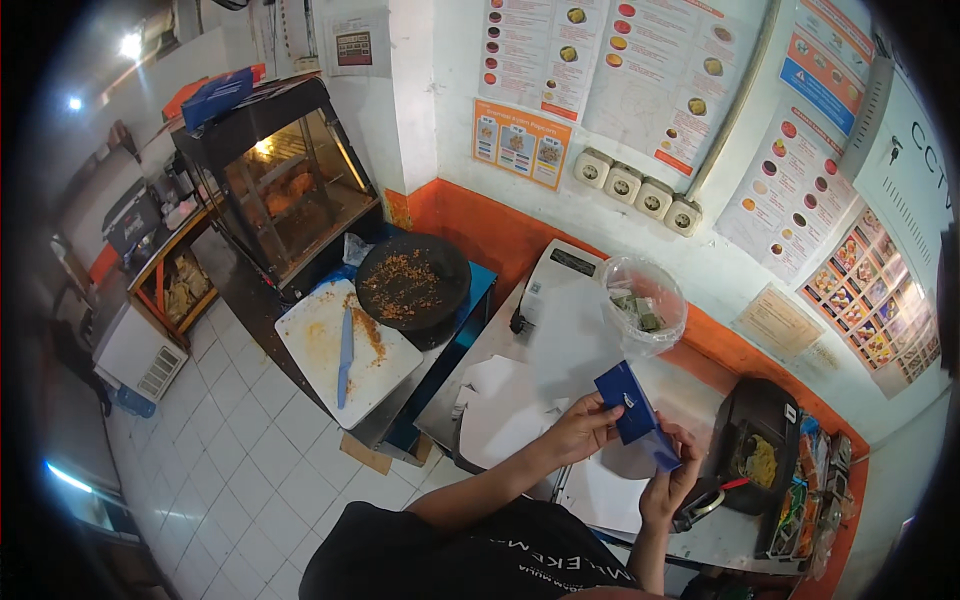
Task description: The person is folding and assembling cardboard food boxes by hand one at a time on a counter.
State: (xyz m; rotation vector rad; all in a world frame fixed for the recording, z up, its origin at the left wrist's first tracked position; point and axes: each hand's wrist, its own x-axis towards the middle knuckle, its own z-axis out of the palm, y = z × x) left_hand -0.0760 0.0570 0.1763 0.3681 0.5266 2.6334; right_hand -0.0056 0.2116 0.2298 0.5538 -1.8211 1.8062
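I hold a small flat blue packet (630, 403) above a grey counter (560, 350), close to my chest. My left hand (583, 424) grips its left side with fingers curled around the edge. My right hand (668, 478) pinches its lower right end. Loose white paper sheets (505, 400) lie on the counter under and beside my hands. A clear round container (645, 300) with small packets inside stands just beyond the blue packet.
A white cutting board (330, 350) with a blue knife (345, 358) and a round black pan (412, 282) of crumbs sit to the left. A glass warming cabinet (285, 185) stands behind them. A black tray (760, 450) and a rack of sachets (810, 490) are on the right.
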